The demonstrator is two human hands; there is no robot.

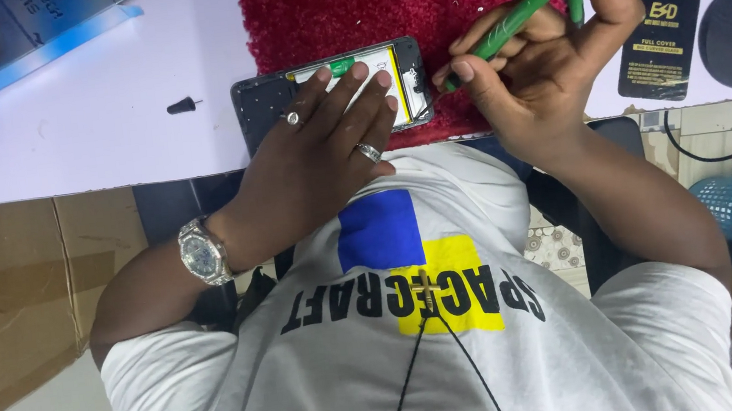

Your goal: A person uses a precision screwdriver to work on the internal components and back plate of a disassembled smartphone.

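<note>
Left hand (335, 131) lies flat, fingers spread, pressing on the opened dark-framed phone body (258, 103). Right hand (541, 52) grips a green-handled black-tipped screwdriver (506, 24), tip at the phone's right end. Phone rests on a red fibrous mat (380, 2) at the white surface's (82, 128) near edge.
</note>
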